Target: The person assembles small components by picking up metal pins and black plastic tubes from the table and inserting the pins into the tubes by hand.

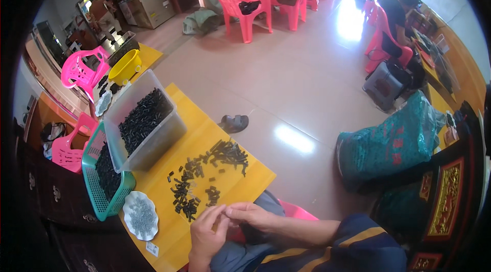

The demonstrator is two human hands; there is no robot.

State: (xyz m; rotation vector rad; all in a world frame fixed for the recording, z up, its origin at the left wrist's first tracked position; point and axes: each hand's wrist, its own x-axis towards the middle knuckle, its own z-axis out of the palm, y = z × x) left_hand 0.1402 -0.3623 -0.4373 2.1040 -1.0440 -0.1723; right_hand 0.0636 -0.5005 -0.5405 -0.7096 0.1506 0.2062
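Note:
My left hand (pixel 208 228) and my right hand (pixel 251 214) meet at the near edge of the yellow wooden table (pixel 245 182), above my lap. The fingertips of both are pinched together, and whatever lies between them is too small or hidden to make out. Just beyond them, short black tube-like pieces (pixel 185 190) are scattered on the tabletop, with longer black pieces (pixel 227 153) bunched at the far side. To the left, a white scalloped dish (pixel 140 215) holds small greyish parts.
A clear plastic bin (pixel 171 136) full of black pieces leans over a green basket (pixel 94 213) at left. Behind stands a yellow basin (pixel 125 67). A large teal sack (pixel 383 139) is on the floor at right. People sit on pink chairs (pixel 240 3) farther off.

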